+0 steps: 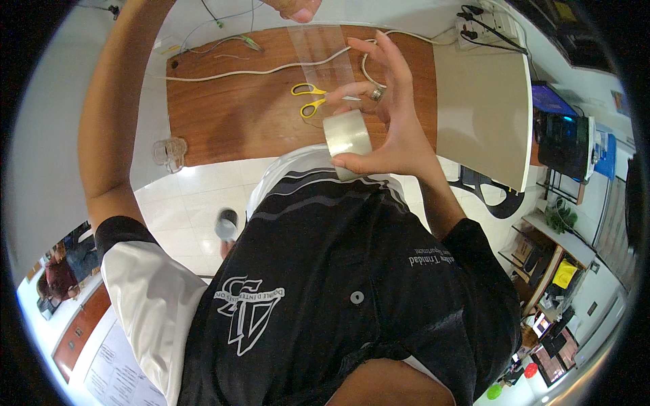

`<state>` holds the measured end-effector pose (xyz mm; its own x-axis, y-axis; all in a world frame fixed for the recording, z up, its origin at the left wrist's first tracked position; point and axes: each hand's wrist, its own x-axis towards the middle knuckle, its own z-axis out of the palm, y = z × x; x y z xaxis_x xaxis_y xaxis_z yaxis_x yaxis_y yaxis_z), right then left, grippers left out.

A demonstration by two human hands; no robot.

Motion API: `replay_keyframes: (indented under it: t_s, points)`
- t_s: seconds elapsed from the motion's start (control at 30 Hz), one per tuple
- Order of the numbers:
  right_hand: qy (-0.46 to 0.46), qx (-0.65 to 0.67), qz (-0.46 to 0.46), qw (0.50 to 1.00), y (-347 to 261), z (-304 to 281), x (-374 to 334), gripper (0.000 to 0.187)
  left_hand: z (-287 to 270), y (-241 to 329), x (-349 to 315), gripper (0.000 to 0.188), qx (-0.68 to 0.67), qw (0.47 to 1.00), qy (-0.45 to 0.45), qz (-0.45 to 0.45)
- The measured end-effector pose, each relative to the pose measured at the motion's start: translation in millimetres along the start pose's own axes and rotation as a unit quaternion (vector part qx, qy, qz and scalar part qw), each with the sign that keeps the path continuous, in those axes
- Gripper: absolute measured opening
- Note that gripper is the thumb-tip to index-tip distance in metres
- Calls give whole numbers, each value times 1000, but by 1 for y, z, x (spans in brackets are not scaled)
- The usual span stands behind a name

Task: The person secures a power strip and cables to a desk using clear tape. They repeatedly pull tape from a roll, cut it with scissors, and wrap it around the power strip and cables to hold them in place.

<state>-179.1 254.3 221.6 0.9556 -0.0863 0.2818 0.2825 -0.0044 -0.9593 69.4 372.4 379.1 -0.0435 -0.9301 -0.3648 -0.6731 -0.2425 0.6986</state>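
Observation:
A wide roll of clear packing tape [348, 133] is in my right hand [396, 111], with the thumb on its near edge and the fingers curved round the far side. From the roll a see-through strip of tape [323, 57] stretches away over the desk. At the strip's far end, my left hand [296, 9] is closed in a pinch, partly cut off by the upper edge of the view. Scissors with yellow handles [309, 100] lie just left of the roll, their blades mostly hidden by the strip and my right fingers.
The brown wooden desk [223, 115] carries a white cable [264, 70] running across it and thin wires [250, 43] at the back. A clear glass mug [169, 154] stands by the left edge. Beige board [481, 101] and power sockets [477, 30] are on the right.

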Motion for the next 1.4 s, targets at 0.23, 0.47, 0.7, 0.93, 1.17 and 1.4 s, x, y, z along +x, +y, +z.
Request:
replay_keyframes:
  t_s: [0.23,0.47,0.7,0.93,1.17,1.4]
  points:
    - [-147,-117,26,982,-12,-10,12,117,4,-10,11,50,60,998,11,12]
    - [-32,-3,128,991,7,-14,-4,121,52,-44,48,56,127,972,193,37]
    - [29,63,200,977,24,-29,-28,96,286,-223,99,34,81,928,343,-117]
    - [26,22,218,975,29,-18,-41,79,371,-222,103,40,206,912,318,-156]
    - [36,44,212,976,22,-15,-46,79,337,-214,102,38,-100,954,206,-194]
    - [63,-27,201,977,12,-31,-54,79,319,-221,27,60,-481,870,94,-55]
